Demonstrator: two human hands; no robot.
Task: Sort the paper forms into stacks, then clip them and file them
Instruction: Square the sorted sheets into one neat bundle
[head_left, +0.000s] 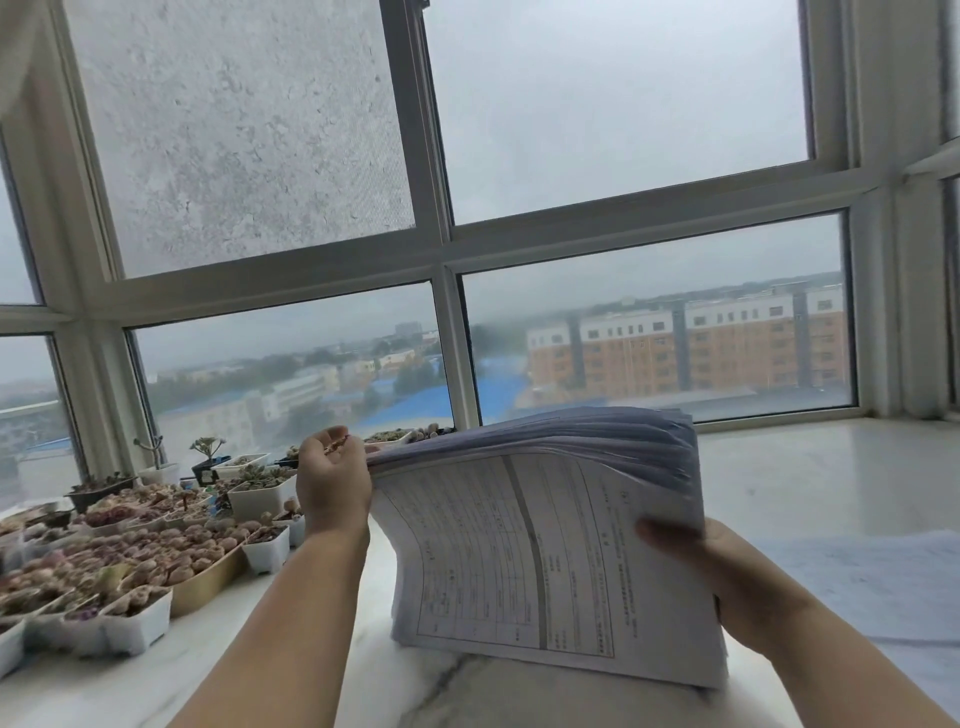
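Note:
A thick stack of printed paper forms (530, 561) stands on its lower edge on the white marble sill (810, 467), its top bent over toward the window. My left hand (332, 483) grips the stack's upper left edge. My right hand (727, 566) holds the right side, thumb across the front sheet and blurred. The front sheet shows a table of lines and small print.
Several small white pots of succulents (260, 488) and a gold tray of stone-like plants (208, 577) crowd the sill at the left. More loose sheets (883, 587) lie flat at the right. A large window (447, 244) rises just behind.

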